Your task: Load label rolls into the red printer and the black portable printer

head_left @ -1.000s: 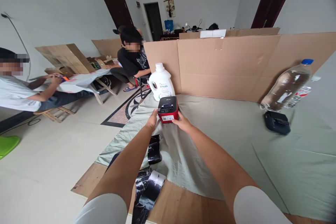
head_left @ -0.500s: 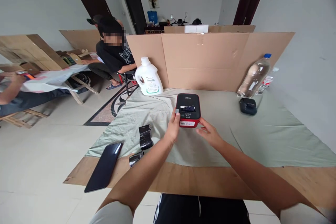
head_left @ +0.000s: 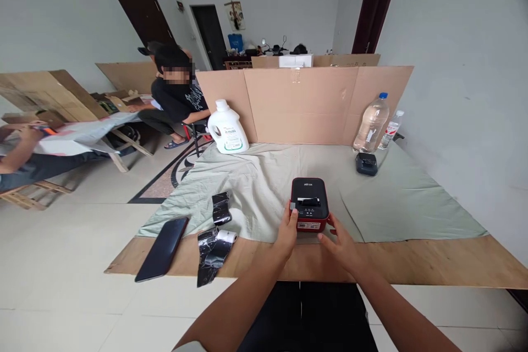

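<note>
A small label printer (head_left: pixel 309 191) with a black top and red sides rests near the front edge of the cloth, a dark slot with a white edge across its top. My left hand (head_left: pixel 287 229) grips its left side, thumb up by the grey tab. At the right front corner, my right hand (head_left: pixel 340 242) has its fingers against the side, thumb held apart in front. Left of my hands lies a roll of labels (head_left: pixel 226 236) with a black strip partly unwound. Another black strip (head_left: pixel 221 208) lies just beyond it.
A dark tablet-like slab (head_left: pixel 163 248) lies at the table's left edge. A white jug (head_left: pixel 227 129) stands at the back left. Two bottles, a large one (head_left: pixel 372 124) and a small one (head_left: pixel 391 129), stand behind a small black device (head_left: pixel 366 164). A cardboard screen (head_left: pixel 301 104) borders the back. People sit at the left.
The printer has come toward me, closer to the table's front edge, with both hands still at its sides. My view has shifted, and the label roll now shows from behind my left arm.
</note>
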The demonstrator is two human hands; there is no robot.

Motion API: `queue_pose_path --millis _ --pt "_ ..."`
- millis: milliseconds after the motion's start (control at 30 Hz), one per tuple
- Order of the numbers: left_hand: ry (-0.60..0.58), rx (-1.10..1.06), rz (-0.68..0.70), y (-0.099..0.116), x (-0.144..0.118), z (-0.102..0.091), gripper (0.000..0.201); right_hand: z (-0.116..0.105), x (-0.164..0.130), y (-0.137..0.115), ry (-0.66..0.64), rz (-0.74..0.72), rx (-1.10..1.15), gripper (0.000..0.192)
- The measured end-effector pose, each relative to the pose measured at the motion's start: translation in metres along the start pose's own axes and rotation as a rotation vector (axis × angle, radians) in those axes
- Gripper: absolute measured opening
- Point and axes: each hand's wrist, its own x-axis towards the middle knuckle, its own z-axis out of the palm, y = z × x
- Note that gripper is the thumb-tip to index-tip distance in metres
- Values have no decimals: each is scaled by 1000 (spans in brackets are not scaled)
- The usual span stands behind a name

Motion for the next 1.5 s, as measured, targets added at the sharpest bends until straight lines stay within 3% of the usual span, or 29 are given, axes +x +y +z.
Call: queue_pose_path --millis 133,233,333,467,633,867,1033,1233,1500 --pt "-7 -37 -14 7 7 -6 59 3 22 -10 179 -80 -77 62" --pt "18 -40 2 16 18 -13 63 8 44 -18 230 -108 -107 53" --pt "-65 -9 99 26 32 -22 55 15 58 -21 270 -161 -116 49" --pt "-222 42 187 35 50 -31 43 26 58 -18 338 -259 -123 42" --pt "-326 64 165 31 62 -33 55 38 55 -8 450 -312 -70 27" --pt "-382 -219 155 17 63 -22 51 47 57 2 519 -356 -4 14" --pt "-410 -301 118 21 62 -19 47 52 56 3 548 -327 31 26" --pt "-399 -232 139 19 66 -19 50 55 56 5 524 -287 125 42" --pt "-427 -213 95 20 71 -23 91 57 56 4 522 -266 174 58"
